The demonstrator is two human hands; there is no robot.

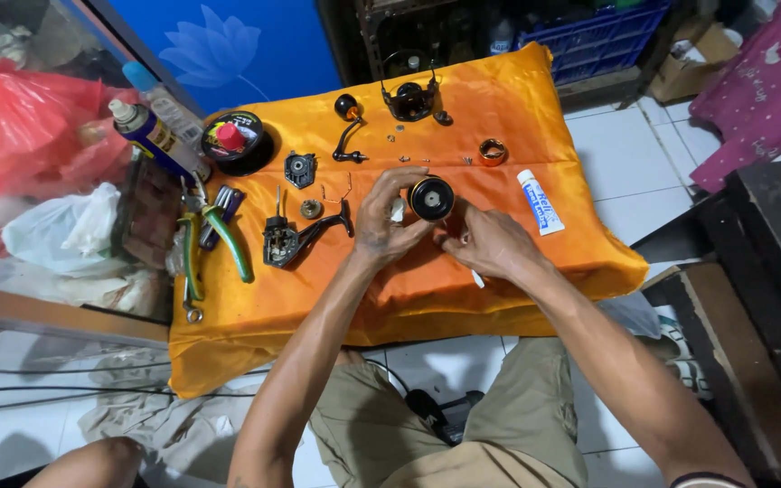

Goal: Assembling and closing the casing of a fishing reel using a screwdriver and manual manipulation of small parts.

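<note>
An orange cloth [427, 298] covers the counter. Above the cloth's middle, the left hand [386, 221] is clamped on a round black spool [431, 199]; the right hand [490, 242] pinches something small just beside it. Green pliers [219, 237] lie at the cloth's left edge, a white tube [540, 201] right of the spool.

We see the cloth-covered table [517, 90] bearing everything: pliers [214, 237] at its left edge, a reel body [284, 240] just right of them, the tube [540, 201] to the right, a rotor [410, 98] at the far side, and a spool [431, 199] between both hands in the middle.
</note>
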